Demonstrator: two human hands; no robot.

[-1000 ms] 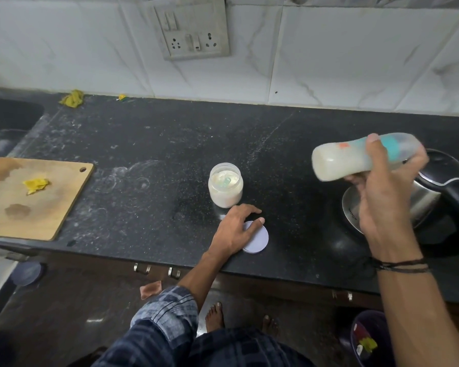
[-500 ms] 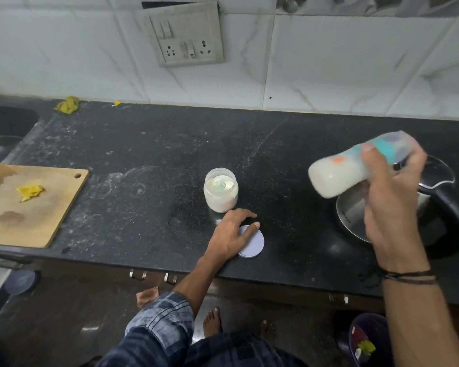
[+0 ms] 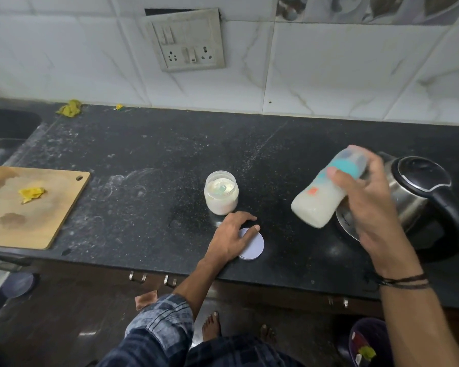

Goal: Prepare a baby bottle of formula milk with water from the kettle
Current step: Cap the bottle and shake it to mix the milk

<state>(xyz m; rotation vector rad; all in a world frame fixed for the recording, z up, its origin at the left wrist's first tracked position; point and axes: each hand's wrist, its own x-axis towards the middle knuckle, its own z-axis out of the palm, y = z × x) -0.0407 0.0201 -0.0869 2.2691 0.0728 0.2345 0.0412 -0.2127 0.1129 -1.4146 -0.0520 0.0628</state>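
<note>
My right hand (image 3: 366, 200) grips a baby bottle (image 3: 321, 197) full of white milk, held in the air and tilted, base down-left, teal collar and cap up-right. Right behind it stands a steel kettle (image 3: 419, 192) with a black lid and handle. An open jar of formula powder (image 3: 221, 193) with a scoop inside stands at the counter's middle. My left hand (image 3: 229, 238) rests flat on the black counter (image 3: 143, 154) just in front of the jar, fingers spread over the jar's pale lid (image 3: 252, 245).
A wooden cutting board (image 3: 37, 215) with a yellow scrap lies at the left, beside a dark sink (image 3: 6, 125). A socket panel (image 3: 188, 41) is on the tiled wall. A purple bin (image 3: 366, 345) stands on the floor at the right.
The bottle has swung from nearly level to a steeper tilt, its base dropping down-left. My left hand stays on the lid.
</note>
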